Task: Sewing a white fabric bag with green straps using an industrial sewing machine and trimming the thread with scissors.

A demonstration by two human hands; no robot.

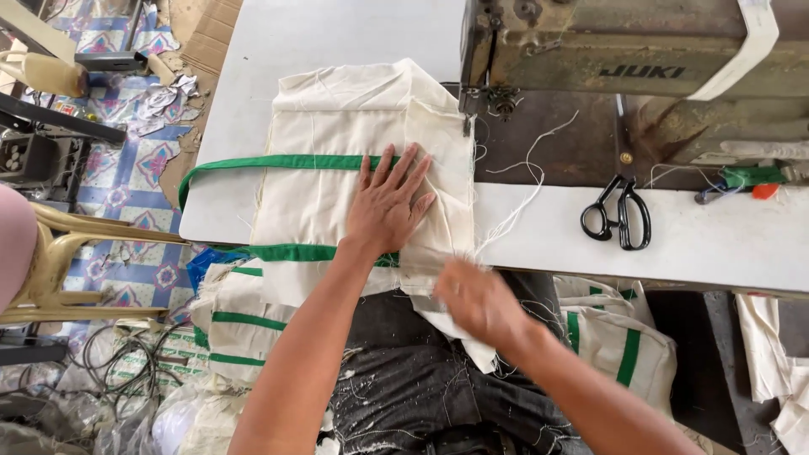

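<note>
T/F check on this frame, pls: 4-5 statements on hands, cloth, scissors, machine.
1. The left hand lies flat, fingers spread, on the cream cloth. True.
2. The right hand holds the scissors. False: the scissors lie alone on the white table, well to that hand's right; the hand is blurred at the cloth's near edge.
3. The cloth has green bands. True.
4. The sewing machine stands to the left of the cloth. False: it stands to the right, at the cloth's far right corner.
5. The scissors have red handles. False: they are black.
</note>
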